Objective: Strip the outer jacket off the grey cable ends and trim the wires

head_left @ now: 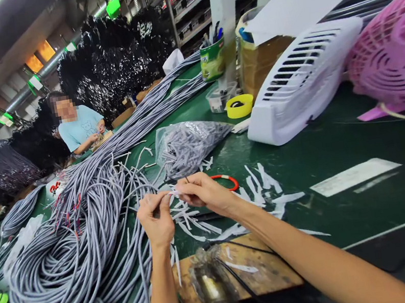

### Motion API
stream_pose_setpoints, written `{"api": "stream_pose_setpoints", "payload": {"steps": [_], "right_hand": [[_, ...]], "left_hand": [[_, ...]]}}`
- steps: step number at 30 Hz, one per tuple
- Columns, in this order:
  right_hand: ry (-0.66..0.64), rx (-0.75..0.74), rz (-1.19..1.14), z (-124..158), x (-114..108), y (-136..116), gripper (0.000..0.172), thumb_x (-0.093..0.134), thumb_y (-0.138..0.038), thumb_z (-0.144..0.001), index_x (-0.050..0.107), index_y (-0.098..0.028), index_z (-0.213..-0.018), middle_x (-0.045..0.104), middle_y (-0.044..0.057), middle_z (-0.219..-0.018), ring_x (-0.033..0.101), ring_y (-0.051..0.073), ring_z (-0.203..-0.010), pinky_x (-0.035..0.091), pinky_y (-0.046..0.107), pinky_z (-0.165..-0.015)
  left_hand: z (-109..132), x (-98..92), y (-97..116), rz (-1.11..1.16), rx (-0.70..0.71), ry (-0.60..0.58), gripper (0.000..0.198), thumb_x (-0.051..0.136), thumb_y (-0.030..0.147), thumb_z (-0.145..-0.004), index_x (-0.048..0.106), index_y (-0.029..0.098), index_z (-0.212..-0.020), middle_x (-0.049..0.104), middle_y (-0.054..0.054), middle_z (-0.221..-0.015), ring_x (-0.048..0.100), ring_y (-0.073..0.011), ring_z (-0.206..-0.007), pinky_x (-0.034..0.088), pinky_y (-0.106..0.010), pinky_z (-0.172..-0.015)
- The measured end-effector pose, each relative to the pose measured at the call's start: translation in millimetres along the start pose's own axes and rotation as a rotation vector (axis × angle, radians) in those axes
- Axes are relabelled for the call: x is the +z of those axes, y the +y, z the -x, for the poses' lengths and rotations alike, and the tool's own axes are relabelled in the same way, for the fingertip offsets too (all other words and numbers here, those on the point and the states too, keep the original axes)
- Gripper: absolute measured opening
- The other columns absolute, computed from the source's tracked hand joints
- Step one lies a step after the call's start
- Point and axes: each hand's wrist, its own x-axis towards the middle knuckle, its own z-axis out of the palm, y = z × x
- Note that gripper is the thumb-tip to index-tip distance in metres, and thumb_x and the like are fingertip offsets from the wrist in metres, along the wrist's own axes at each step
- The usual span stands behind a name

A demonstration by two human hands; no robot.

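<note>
Above the green table, my left hand point(155, 219) and my right hand point(203, 192) meet fingertip to fingertip. Both are closed in a pinch on a thin white piece point(173, 192), mostly covered by the fingers, so its kind is unclear. A short dark tip shows at the right fingers; what it belongs to is hidden. Under and beyond the hands lie loose white strips point(257, 189) and a red-orange loop point(230, 180). Just behind is a clear plastic bag point(189, 146) full of small grey pieces. Left of my left hand, coiled grey cables point(86, 243) are heaped.
Nearest me is a wooden board point(271, 264) with a plastic-wrapped metal device point(210, 279). To the right stand a white slotted casing point(299, 78) and a pink fan point(395, 52). A yellow tape roll point(240, 106) lies behind. Across the table a person point(79, 125) works.
</note>
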Motion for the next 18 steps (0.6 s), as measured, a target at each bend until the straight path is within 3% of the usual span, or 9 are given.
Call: {"api": "stream_pose_setpoints", "payload": {"steps": [2, 6, 8, 11, 18], "right_hand": [[-0.001, 0.006, -0.074, 2.2, 4.0, -0.8, 0.042, 0.057, -0.051, -0.065, 0.040, -0.018, -0.045, 0.034, -0.007, -0.040, 0.019, 0.003, -0.034, 0.013, 0.021, -0.035], [0.269, -0.173, 0.007, 3.0, 10.0, -1.2, 0.037, 0.057, -0.052, -0.068, 0.048, -0.018, -0.057, 0.038, -0.005, -0.049, 0.027, 0.006, -0.041, 0.020, 0.020, -0.037], [0.320, -0.240, 0.125, 3.3, 11.4, -0.3, 0.033, 0.057, -0.050, -0.070, 0.055, -0.017, -0.069, 0.046, -0.002, -0.057, 0.035, 0.008, -0.047, 0.027, 0.021, -0.041], [0.275, -0.275, 0.308, 5.2, 13.4, 2.6, 0.033, 0.052, -0.048, -0.075, 0.059, -0.016, -0.078, 0.049, -0.001, -0.058, 0.038, 0.010, -0.050, 0.031, 0.022, -0.044], [0.130, -0.283, 0.554, 8.7, 21.8, 14.6, 0.043, 0.035, -0.047, -0.085, 0.046, -0.018, -0.056, 0.042, -0.002, -0.049, 0.038, 0.011, -0.049, 0.030, 0.025, -0.050]], "left_hand": [[-0.1, 0.1, 0.0, -0.029, -0.042, 0.038, 0.018, 0.055, 0.027, -0.080, 0.070, 0.018, -0.076, 0.051, 0.001, -0.055, 0.044, -0.0125, -0.056, 0.032, -0.026, -0.057], [0.1, 1.1, -0.1, -0.006, -0.130, 0.067, 0.021, 0.054, 0.029, -0.080, 0.069, 0.016, -0.076, 0.056, -0.001, -0.060, 0.047, -0.0132, -0.058, 0.035, -0.026, -0.058], [0.1, 1.3, -0.1, 0.035, -0.163, 0.102, 0.022, 0.053, 0.030, -0.080, 0.068, 0.015, -0.076, 0.058, -0.003, -0.063, 0.050, -0.0139, -0.060, 0.038, -0.027, -0.060], [0.2, 0.8, -0.6, 0.076, -0.194, 0.148, 0.023, 0.054, 0.031, -0.079, 0.068, 0.014, -0.076, 0.058, -0.003, -0.064, 0.052, -0.0143, -0.061, 0.039, -0.027, -0.060], [1.1, 0.6, -0.6, 0.042, -0.184, 0.175, 0.020, 0.053, 0.028, -0.079, 0.068, 0.014, -0.077, 0.062, -0.005, -0.067, 0.055, -0.0160, -0.063, 0.042, -0.030, -0.064]]}}
